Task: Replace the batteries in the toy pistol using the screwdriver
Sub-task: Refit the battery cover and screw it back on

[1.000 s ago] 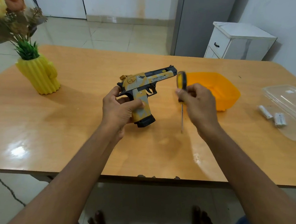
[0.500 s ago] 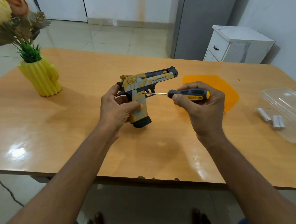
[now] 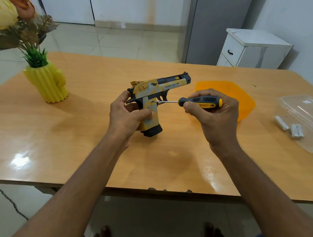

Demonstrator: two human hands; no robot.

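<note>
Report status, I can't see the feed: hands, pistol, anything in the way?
Left hand grips yellow-and-grey toy pistol by its handle. Right hand holds black-and-yellow screwdriver, tip at the handle. Nothing in the way.

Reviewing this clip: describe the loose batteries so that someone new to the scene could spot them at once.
Start at the wooden table and go to its right edge, where a clear plastic lid lies. The batteries lie at its near-left side: small white cylinders, the only white things on the table.
</note>
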